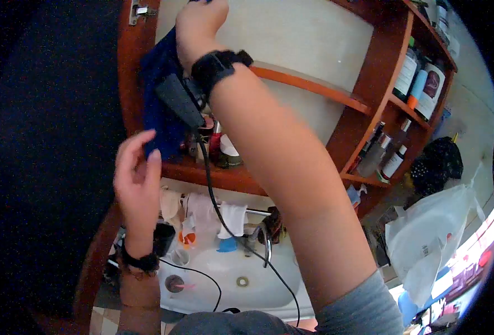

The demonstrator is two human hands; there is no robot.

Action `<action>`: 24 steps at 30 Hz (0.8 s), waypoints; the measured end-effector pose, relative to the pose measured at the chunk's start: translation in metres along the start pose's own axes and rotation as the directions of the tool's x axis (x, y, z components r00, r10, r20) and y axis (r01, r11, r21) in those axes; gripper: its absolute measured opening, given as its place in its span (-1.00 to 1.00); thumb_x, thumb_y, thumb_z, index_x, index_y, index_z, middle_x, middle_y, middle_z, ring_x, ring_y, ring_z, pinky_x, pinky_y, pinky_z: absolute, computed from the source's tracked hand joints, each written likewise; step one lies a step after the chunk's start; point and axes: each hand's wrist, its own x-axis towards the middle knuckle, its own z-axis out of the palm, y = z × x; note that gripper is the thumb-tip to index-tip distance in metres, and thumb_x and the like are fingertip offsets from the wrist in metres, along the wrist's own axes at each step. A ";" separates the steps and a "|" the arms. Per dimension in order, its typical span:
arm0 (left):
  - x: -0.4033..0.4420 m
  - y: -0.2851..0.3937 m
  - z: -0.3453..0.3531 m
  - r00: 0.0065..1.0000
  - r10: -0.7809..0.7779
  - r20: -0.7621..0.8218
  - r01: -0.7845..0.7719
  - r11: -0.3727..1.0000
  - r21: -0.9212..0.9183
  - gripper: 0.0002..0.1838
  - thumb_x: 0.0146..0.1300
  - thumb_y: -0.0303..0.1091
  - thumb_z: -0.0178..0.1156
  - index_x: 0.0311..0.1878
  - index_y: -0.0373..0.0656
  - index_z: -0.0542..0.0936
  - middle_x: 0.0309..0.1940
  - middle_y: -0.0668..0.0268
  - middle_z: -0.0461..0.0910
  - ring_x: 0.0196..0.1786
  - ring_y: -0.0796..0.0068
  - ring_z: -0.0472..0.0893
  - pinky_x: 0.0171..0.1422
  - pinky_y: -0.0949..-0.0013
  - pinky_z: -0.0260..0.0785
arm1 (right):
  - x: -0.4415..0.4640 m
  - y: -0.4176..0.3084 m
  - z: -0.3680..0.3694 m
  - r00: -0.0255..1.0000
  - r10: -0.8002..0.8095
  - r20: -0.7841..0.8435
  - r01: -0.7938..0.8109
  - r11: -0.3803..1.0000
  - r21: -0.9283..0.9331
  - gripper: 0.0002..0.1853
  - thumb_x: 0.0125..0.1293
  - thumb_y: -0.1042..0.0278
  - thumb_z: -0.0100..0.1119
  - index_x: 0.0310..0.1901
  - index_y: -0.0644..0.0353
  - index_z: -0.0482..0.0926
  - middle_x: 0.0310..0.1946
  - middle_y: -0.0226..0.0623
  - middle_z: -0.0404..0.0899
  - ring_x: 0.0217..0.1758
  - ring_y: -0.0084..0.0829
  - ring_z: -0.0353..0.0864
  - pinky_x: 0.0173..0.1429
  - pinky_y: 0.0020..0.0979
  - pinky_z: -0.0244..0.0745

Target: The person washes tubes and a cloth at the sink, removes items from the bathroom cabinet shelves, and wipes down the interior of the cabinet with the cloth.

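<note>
A dark blue cloth hangs at the left side of the open wooden cabinet. At the top edge of the view, my right hand is closed on the upper part of this cloth; its fingertips are partly cut off. My left hand is open beside the cloth's lower end, thumb and fingers apart. Black straps circle both wrists. A dark grey box with a black cable hangs below my right wrist, in front of the cloth.
Jars and small containers stand on the cabinet's bottom shelf. Bottles fill the right-hand compartments. Below is a white sink with a metal faucet and cloths over a rail. A white plastic bag hangs at right.
</note>
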 end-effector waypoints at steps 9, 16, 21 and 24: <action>0.013 0.003 0.019 0.986 -0.095 0.133 0.092 0.995 0.030 -0.62 0.23 -0.61 0.09 0.14 -0.25 0.47 0.05 0.29 0.51 0.07 0.50 0.46 0.19 0.44 0.28 | -0.009 -0.025 -0.039 0.632 0.441 0.638 0.361 0.561 -0.745 -0.43 0.21 -0.17 -0.03 -0.06 0.21 0.61 0.03 -0.01 0.55 0.11 0.01 0.51 0.17 -0.16 0.39; -0.009 0.026 0.049 0.979 -0.010 0.202 0.047 0.982 -0.181 -0.67 0.19 -0.64 0.10 0.05 -0.24 0.51 -0.02 0.25 0.47 0.02 0.43 0.51 0.08 0.45 0.40 | -0.016 -0.054 -0.107 0.612 0.382 0.692 0.545 0.430 -0.720 -0.59 0.14 0.05 0.02 -0.18 0.20 0.66 -0.12 -0.03 0.62 -0.04 -0.04 0.60 0.10 -0.16 0.46; -0.009 0.037 0.101 0.909 0.031 0.415 0.072 0.970 -0.230 -0.63 0.19 -0.60 0.13 0.09 -0.14 0.50 -0.02 0.30 0.45 0.02 0.46 0.48 0.05 0.42 0.41 | 0.010 -0.068 -0.201 0.628 0.468 0.621 0.623 0.175 -0.762 -0.67 0.20 0.27 -0.08 -0.23 0.26 0.65 -0.22 0.04 0.62 -0.14 0.02 0.62 -0.01 -0.10 0.50; -0.011 0.045 0.132 0.866 0.071 0.494 0.067 0.964 -0.256 -0.64 0.18 -0.60 0.13 0.07 -0.16 0.51 -0.02 0.24 0.46 0.02 0.40 0.50 0.00 0.43 0.45 | 0.029 -0.074 -0.253 0.531 0.658 0.534 0.725 -0.026 -0.689 -0.62 0.21 0.21 -0.12 -0.21 0.28 0.64 -0.17 0.04 0.61 -0.11 -0.04 0.62 0.03 -0.12 0.47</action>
